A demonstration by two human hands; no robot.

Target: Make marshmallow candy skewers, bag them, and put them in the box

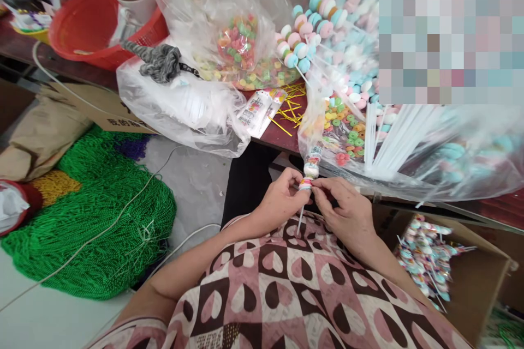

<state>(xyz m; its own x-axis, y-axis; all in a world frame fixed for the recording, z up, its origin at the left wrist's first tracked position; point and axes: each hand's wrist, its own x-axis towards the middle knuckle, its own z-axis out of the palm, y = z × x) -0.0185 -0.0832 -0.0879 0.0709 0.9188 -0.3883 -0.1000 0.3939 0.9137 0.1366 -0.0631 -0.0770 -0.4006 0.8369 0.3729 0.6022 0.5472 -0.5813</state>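
In front of my lap is a marshmallow skewer (312,168) in a clear printed wrapper, tilted with its white stick (301,221) pointing down toward me. My left hand (284,199) is closed on the lower end of the candy, thumb and fingertips pinching it. From the other side my right hand (346,210) pinches at the wrapper's lower edge; whether a twist tie is between its fingertips is too small to tell. On the table edge just beyond lie gold twist ties (290,112) and printed wrappers (262,110).
Bags hold marshmallows (352,24) and gummy rings (346,125). White sticks (397,144) lie at the right. A cardboard box (477,278) at lower right contains wrapped skewers (426,256). Green beaded strings (102,218) cover the left floor; a red basket (82,24) stands behind.
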